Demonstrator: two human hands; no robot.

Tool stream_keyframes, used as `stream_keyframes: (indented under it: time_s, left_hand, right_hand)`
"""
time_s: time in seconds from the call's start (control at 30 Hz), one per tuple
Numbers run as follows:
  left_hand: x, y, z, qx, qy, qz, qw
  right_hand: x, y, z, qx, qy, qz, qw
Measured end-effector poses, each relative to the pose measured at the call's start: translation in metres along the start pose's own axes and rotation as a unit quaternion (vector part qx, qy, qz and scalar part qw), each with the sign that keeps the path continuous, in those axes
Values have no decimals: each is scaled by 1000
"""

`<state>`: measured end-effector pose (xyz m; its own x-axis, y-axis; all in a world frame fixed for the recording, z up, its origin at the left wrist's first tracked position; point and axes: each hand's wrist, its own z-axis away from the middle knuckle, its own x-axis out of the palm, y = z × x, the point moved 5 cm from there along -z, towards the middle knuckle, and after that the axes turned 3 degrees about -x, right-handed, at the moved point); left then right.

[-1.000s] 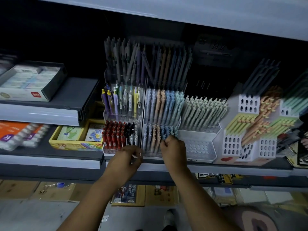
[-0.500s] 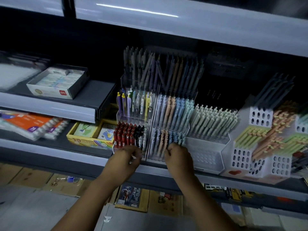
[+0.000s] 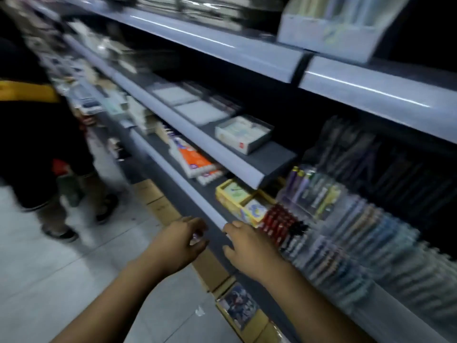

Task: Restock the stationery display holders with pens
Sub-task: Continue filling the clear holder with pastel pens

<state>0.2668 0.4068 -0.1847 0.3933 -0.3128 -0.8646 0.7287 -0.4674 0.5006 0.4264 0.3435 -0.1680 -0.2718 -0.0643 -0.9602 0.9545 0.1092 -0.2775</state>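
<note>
2 hands apart at the shelf edge (image 3: 197, 199), left hand (image 3: 178, 241) curled, grip unclear, right hand (image 3: 249, 247) relaxed beside red pens (image 3: 278, 222)

Yellow box (image 3: 223, 197) near orange pack (image 3: 194, 158); bystander (image 3: 32, 134) left.

Motion blur smears the whole view. Pens (image 3: 366, 224) in the clear holders (image 3: 294, 206) run to coloured streaks, and their types cannot be told. Far goods (image 3: 106, 49) are indistinct. A box (image 3: 329, 30) at top is blurred and cropped by the upper edge. A bystander (image 3: 37, 144) at left is blurred and cut off by the frame. The curled fingers of the left hand (image 3: 178, 243) hide whatever they may hold.
</note>
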Motion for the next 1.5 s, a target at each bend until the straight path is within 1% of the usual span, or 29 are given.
stream_keyframes:
  time_s: [0.1,0.17,0.33,0.5,0.63,0.77,0.93,1.07,1.2,1.33,1.5]
  left_hand:
    - [-39,-48,41,-78,39,-6,996]
    - [-67,-82,73,-126,60,-16,990]
    - [-147,-178,158,-222,124,-30,967]
    - [-234,-289,232,-280,171,-33,944]
    - [-310,-389,283,-317,197,-17,928]
    - [-379,-476,312,-331,210,-30,920]
    - [-444,-572,312,-335,213,-37,917]
    - [-484,-660,292,-346,216,-29,913]
    - [-537,-752,264,-363,229,-47,902]
    - [-597,-839,235,-387,239,-35,890]
    - [-673,-943,189,-384,250,-29,889]
  right_hand:
    - [12,-61,-39,-70,-14,-6,997]
    - [20,-108,-64,-100,-30,-21,994]
    - [33,-249,-125,-196,-56,-11,979]
    - [49,-410,-192,-270,-34,-5,962]
    - [59,-533,-246,-294,-36,6,955]
    - [69,-631,-304,-307,-30,-12,951]
    - [91,-724,-380,-316,-40,-3,948]
    - [112,-786,-461,-333,-42,8,942]
    - [129,-847,-559,-353,-45,11,934]
    - [135,-907,-662,-356,-56,7,933]
    - [137,-978,-781,-350,-54,10,935]
